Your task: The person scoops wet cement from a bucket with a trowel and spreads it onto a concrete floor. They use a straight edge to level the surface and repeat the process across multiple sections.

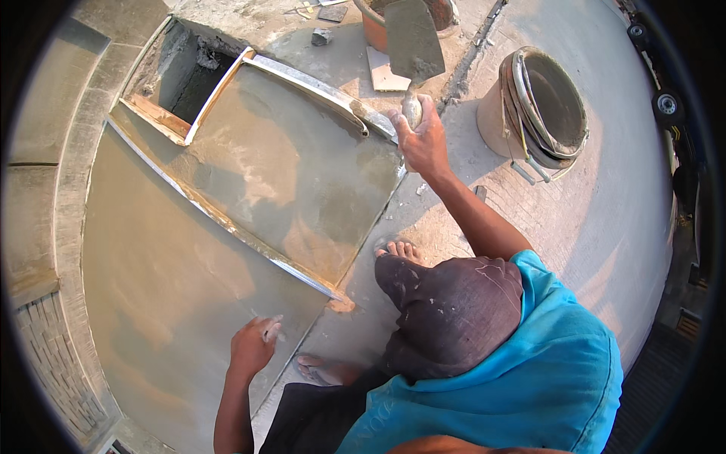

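Observation:
My right hand [423, 140] is closed round the handle of a trowel [414, 45], its broad grey blade pointing away over the far edge of the work. Below and to the left, my left hand [253, 346] hovers over or rests on a smooth grey cement surface [159, 280]; its fingers are curled, with grey at their tips, and what they hold is unclear. A long, thin edging strip [219, 216] divides this surface from a second cement panel [302, 181], which is patchy and damp. Another pale strip [306, 89] borders that panel's far side.
A square opening [189, 79] gapes at the far left, beside a wooden board [155, 117]. Stacked buckets [503, 113] stand to the right; an orange bucket [376, 30] is behind the trowel. Bare feet [401, 250] are at the panel's near edge. Dark faded cloth [461, 318] hides the ground between my arms.

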`<action>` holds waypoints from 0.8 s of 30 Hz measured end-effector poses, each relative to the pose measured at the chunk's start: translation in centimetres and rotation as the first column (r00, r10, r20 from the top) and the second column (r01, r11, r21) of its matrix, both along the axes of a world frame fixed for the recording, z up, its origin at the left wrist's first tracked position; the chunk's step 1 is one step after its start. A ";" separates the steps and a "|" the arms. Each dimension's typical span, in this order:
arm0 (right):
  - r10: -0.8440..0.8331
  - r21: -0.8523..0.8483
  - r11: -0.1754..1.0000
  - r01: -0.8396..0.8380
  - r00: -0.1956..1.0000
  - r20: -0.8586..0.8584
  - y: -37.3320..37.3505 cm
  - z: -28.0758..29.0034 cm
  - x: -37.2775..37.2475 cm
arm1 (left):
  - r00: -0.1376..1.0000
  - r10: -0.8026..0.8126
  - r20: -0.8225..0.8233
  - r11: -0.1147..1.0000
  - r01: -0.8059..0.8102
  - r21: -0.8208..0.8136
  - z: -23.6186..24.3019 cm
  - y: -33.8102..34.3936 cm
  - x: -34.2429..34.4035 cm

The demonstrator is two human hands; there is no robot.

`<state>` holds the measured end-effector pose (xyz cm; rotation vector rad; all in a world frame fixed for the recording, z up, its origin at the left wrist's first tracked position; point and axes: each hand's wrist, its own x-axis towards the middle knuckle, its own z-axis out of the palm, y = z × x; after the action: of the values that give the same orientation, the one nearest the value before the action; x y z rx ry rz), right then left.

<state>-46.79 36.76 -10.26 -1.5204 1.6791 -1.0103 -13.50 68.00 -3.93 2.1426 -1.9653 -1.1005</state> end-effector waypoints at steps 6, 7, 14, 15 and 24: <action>-0.207 -0.147 0.959 0.241 0.955 0.213 -1.6 1.0 -4.9 | 0.998 -0.057 -0.017 0.998 0.057 -0.008 2.0 -8.8 -0.6; -0.186 -0.106 0.969 0.224 0.940 0.286 -1.2 1.3 -5.4 | 0.998 -0.001 -0.062 1.000 0.000 -0.022 2.0 -9.8 -0.9; -0.240 -0.149 0.949 0.276 0.945 0.224 0.4 -1.6 -6.5 | 0.885 0.265 -0.382 0.961 -0.276 0.026 0.4 -23.3 -7.3; -0.254 -0.156 0.944 0.293 0.940 0.230 0.4 -1.7 -6.6 | 0.833 0.300 -0.465 0.950 -0.304 0.067 0.4 -26.4 -9.2; -0.251 -0.102 0.952 0.288 0.929 0.272 0.0 -0.5 -7.9 | 0.237 0.479 -0.845 0.825 -0.452 0.341 -4.9 -51.0 -21.5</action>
<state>-54.68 36.79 -10.78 -1.1977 1.6876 -1.4328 -35.03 16.96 -8.83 1.3268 -0.6912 -1.6183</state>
